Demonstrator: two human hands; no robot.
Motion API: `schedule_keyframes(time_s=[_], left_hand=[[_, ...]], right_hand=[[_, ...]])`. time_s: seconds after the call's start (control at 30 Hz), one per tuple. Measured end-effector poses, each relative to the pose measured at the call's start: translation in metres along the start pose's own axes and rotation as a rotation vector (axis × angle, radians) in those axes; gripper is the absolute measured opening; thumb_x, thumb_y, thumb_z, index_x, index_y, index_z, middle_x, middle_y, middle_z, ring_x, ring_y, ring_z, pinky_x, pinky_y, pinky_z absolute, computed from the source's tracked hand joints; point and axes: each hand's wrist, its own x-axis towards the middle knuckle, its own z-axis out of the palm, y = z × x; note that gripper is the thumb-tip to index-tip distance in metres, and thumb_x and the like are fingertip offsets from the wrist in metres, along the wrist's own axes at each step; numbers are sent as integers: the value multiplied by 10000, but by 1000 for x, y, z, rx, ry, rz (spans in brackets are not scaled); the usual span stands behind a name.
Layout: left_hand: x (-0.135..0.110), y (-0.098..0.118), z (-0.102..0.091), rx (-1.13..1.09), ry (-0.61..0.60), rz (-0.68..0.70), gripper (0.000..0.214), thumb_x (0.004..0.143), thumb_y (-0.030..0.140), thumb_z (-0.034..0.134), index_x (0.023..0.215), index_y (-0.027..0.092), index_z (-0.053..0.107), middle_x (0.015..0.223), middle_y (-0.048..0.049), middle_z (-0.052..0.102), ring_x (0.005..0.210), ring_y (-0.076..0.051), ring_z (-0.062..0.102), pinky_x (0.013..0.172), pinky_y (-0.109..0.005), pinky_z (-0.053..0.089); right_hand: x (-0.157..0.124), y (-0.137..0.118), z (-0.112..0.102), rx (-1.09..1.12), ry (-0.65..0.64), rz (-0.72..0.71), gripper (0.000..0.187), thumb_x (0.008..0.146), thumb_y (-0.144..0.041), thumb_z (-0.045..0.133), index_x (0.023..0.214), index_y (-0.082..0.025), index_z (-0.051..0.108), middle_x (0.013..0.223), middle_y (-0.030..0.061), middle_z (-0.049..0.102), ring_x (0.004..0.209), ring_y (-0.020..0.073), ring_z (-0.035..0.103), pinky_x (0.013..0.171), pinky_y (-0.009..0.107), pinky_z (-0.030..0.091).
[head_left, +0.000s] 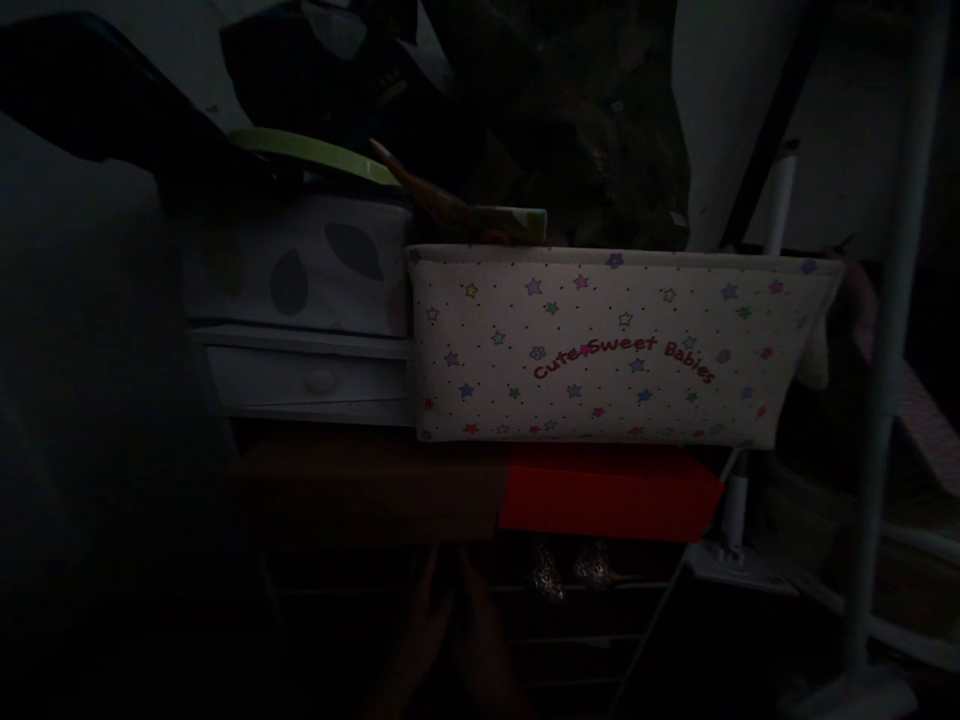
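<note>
At the bottom of the dim view, two faint shapes are showing that look like the person's hands: a left hand and a right hand, lying close together with the fingers pointing upward toward the shelf above. The light is too poor to tell how far either grip is opening, and I cannot tell whether either one is holding or touching anything. The wrists and forearms are being cut off by the lower edge.

Nearest above the hands, a red box is sitting on a shelf, just beside a dark brown box to its left; the two appear to be touching. Directly on top of them a star-printed fabric organizer reading "Cute Sweet Babies" is standing upright. To its left a white drawer unit is carrying a leaf-patterned fabric bin, and a green plate is resting on that.

Below the red box, a pair of glittery shoes is sitting on a wire rack, just right of the hands. A white pole is running upright at the right. Everything at the far left is lost in darkness.
</note>
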Motion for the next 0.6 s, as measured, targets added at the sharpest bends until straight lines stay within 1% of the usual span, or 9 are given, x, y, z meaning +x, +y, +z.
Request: schedule_keyframes(time_s=[0.07,0.13,0.2,0.27,0.33,0.4,0.47,0.53,0.6], left_hand=[[-1,-1,0,7,33,28,593,848,283,383,1406,88,326,1522,-206,287,1415,-283,265,1174,-487,206],[-1,-1,0,48,87,73,586,839,307,419,1384,104,355,1498,-200,333,1403,-291,293,1164,-500,229],[-1,0,0,93,133,93,596,822,344,458,1365,113,374,1480,-198,352,1398,-309,296,1154,-513,246],[-2,2,0,105,161,79,598,808,362,475,1350,125,386,1467,-188,357,1392,-324,303,1145,-517,266],[-2,6,-1,93,180,66,582,799,361,484,1336,153,399,1451,-163,366,1380,-326,322,1134,-508,292],[-4,11,-3,110,227,69,560,799,344,477,1319,146,413,1409,-164,389,1348,-334,361,1109,-513,329],[-8,18,-5,153,308,69,518,799,315,463,1271,103,453,1313,-186,441,1252,-340,453,1049,-522,394],[-14,26,-4,173,367,87,443,798,289,447,1190,91,505,1166,-174,518,1102,-313,547,966,-505,462],[-22,34,3,166,320,128,355,804,281,435,1098,127,561,1066,-146,573,1009,-287,591,920,-485,493]], right_hand=[[-2,-4,-14,-159,26,-22,515,824,-124,428,1315,-253,511,1342,77,563,1236,210,521,1072,403,392],[-3,-6,-32,-279,86,-8,438,811,-132,435,1201,-233,607,1212,94,647,1124,224,600,1000,398,459],[-4,-6,-52,-363,176,23,360,818,-176,437,1107,-212,648,1121,108,678,1041,234,635,940,394,494],[-5,-4,-74,-424,297,74,326,834,-257,440,1083,-195,641,1116,131,671,1025,252,638,912,403,504],[-7,2,-95,-479,411,128,365,833,-357,451,1098,-173,622,1156,165,649,1063,288,620,923,440,493],[-9,12,-113,-515,479,178,461,798,-444,479,1114,-135,611,1184,206,630,1109,339,592,956,498,460],[-12,24,-126,-528,485,210,581,751,-516,513,1133,-88,601,1234,249,595,1177,387,541,1008,546,403],[-16,35,-132,-497,482,255,677,703,-580,544,1138,-64,596,1264,273,569,1207,407,516,1020,553,388],[-20,42,-134,-435,497,291,700,657,-626,581,1107,-91,613,1208,260,613,1157,396,563,962,531,446]])
